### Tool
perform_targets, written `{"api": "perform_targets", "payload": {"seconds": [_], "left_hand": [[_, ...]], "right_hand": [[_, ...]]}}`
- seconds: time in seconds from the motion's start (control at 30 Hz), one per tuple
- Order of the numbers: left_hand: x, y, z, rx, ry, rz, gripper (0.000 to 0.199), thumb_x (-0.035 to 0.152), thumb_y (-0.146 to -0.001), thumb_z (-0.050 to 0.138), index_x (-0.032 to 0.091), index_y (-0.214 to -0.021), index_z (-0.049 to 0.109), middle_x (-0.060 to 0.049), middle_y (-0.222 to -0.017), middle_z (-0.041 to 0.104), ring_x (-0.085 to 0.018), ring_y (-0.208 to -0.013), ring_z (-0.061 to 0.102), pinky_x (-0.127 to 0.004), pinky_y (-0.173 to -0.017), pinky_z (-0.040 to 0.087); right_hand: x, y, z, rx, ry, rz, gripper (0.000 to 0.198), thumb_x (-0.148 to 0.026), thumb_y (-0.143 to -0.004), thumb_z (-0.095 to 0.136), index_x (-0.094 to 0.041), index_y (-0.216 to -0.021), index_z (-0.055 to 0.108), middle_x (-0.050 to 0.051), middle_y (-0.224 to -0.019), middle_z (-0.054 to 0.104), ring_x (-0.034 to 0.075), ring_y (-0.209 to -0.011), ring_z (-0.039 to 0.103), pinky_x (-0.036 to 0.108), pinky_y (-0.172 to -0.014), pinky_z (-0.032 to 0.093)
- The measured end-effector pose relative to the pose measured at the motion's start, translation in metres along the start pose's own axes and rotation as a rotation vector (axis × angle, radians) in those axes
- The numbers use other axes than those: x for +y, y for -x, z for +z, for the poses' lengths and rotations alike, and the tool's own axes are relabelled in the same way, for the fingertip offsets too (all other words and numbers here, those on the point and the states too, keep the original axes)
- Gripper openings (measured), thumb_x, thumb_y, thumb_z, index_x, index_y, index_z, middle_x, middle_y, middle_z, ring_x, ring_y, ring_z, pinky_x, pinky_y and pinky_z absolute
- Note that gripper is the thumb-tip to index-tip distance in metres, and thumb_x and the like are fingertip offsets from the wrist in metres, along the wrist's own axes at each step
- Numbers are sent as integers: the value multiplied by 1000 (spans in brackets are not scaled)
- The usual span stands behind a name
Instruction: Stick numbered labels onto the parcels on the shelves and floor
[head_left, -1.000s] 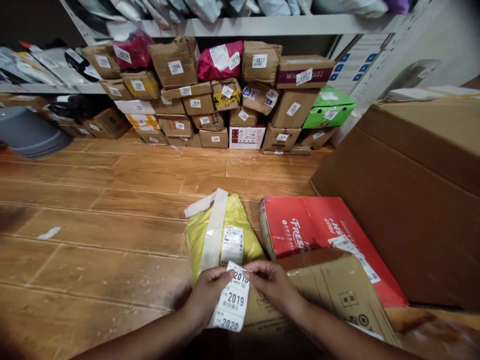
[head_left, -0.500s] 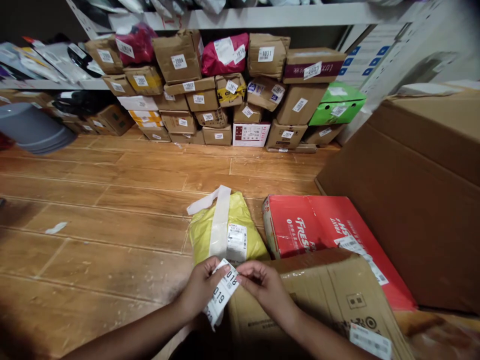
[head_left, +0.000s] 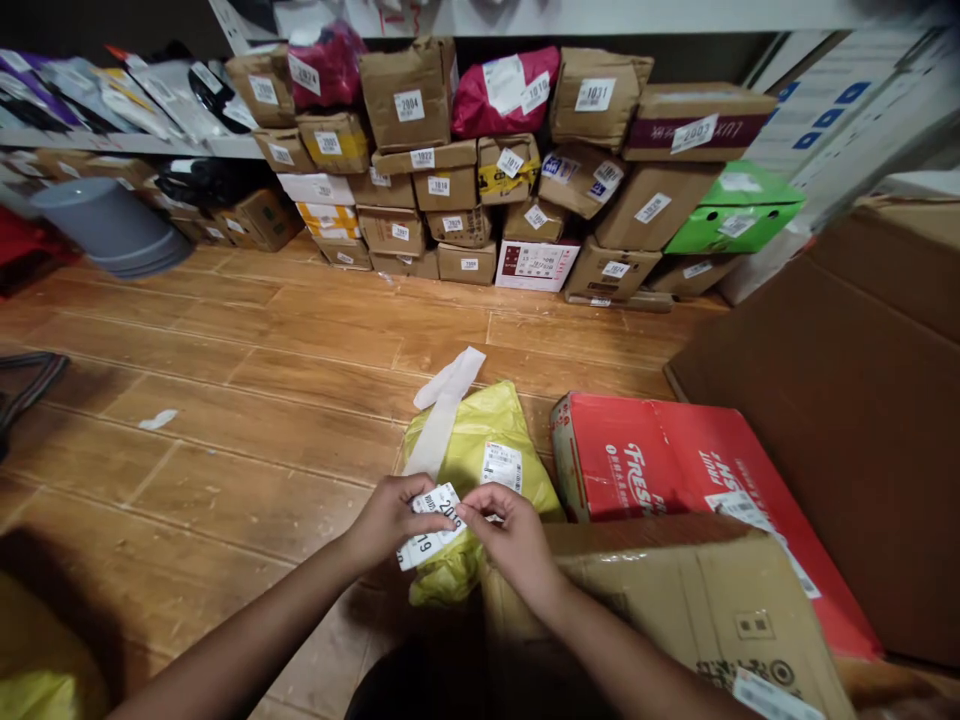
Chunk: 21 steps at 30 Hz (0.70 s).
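My left hand is closed on a strip of white number labels, thumb on top. My right hand pinches the right edge of the top label with thumb and forefinger. Both hands hover over a yellow plastic parcel, which bears a white shipping label. A white tape strip runs across the parcel and past its far edge. Beneath my right forearm lies a brown cardboard box. Whether the top label has come off its backing I cannot tell.
A red fruit box lies beyond the brown box, with a large open carton at the right. Several numbered parcels are stacked under a white shelf. A grey bucket stands at the left on the wooden floor.
Both hands have moved slightly up and left relative to the brown box, over the yellow parcel. The label strip has turned flatter. The whole view has shifted, bringing a dark strap in at the left.
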<state>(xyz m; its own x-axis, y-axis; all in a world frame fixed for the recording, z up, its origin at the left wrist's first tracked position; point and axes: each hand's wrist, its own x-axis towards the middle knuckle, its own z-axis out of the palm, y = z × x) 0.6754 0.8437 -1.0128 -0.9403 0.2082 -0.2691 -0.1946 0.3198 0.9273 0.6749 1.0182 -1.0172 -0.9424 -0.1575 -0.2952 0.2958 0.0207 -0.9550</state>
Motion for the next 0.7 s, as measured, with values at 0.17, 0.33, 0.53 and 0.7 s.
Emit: {"api": "perform_targets", "payload": {"seconds": [0.17,0.33,0.53,0.7], "left_hand": [[-21,14,5,-66,152,-128,33,45,-70,68,13,-78,67,-3,-71,65,-13,-64,54,-22,-59,41],[-47,23,18,-13,74,-226,44,59,-72,57,18,-63,43,4,-58,46,-9,-53,40,-21,-49,32],[-69,24,-21,-251,-191,-209,48,55,-65,67,16,-51,44,5,-49,39,-8,-51,36,-21,-47,22],[-74,27,-67,-267,-328,-264,44,46,-63,71,17,-50,41,7,-47,40,-8,-49,35,-20,-44,17]], "right_hand": [[16,8,0,-93,116,-36,19,-36,-72,63,-17,-71,63,4,-71,68,18,-68,61,29,-64,46],[17,13,7,-130,501,-210,14,-18,-80,56,-17,-70,64,3,-70,67,16,-68,59,26,-64,41],[25,17,9,-220,736,-90,14,-6,-77,58,-16,-69,65,3,-70,69,14,-68,61,23,-62,41],[33,18,6,-400,942,-126,15,-6,-71,61,-19,-67,69,1,-69,72,15,-66,65,22,-57,42]]}}
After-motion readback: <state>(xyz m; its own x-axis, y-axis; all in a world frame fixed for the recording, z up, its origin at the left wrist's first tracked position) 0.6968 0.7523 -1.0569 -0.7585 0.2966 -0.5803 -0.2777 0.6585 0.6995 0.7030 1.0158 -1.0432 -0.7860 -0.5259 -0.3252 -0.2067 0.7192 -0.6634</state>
